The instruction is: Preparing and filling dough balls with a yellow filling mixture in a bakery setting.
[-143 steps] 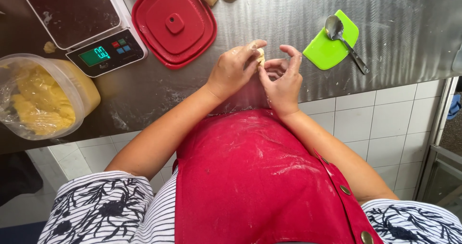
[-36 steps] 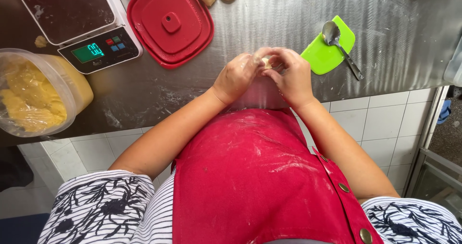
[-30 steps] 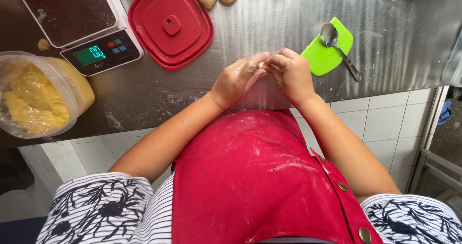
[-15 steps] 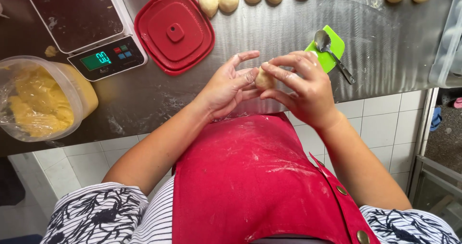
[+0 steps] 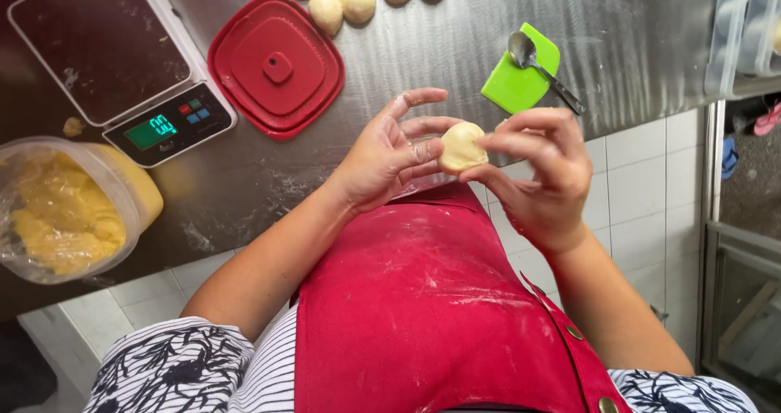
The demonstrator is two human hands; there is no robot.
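Note:
A pale round dough ball [image 5: 461, 145] is pinched between the fingertips of my right hand [image 5: 537, 173], just above the edge of the steel counter [image 5: 626, 47]. My left hand [image 5: 389, 157] is spread open beside it, fingers apart, its fingertips touching the ball's left side. Both hands hover over my floured red apron [image 5: 423, 291].
Several shaped dough balls [image 5: 358, 0] line the counter's far side. A red square lid [image 5: 277, 63], a digital kitchen scale [image 5: 122, 63], a clear tub of yellow filling [image 5: 61, 209], and a green scraper [image 5: 521, 75] with a metal spoon [image 5: 541, 67] lie around. Clear trays [image 5: 744, 26] stand at right.
My hands were cupped together over the dough; they have parted. My right hand now holds the rounded ball up while my left hand has spread open. The view has shifted closer.

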